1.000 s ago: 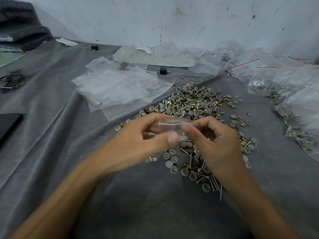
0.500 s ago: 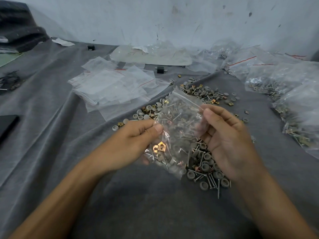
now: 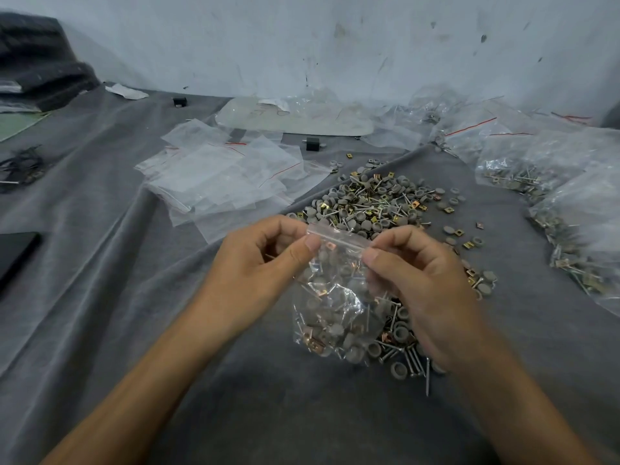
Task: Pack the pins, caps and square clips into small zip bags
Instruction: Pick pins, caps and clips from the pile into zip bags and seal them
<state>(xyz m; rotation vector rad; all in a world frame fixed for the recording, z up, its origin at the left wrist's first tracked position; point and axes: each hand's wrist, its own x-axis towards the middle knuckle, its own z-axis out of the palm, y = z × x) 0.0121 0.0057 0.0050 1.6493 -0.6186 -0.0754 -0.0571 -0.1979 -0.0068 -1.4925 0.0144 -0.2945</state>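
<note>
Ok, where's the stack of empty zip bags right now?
Head view: the empty zip bags lie on the grey cloth, left of centre, beside the loose parts pile and beyond the left hand.

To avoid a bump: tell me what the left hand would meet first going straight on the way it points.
The left hand points right, pinching the zip bag; next it would likely meet the right hand at the other corner.
</note>
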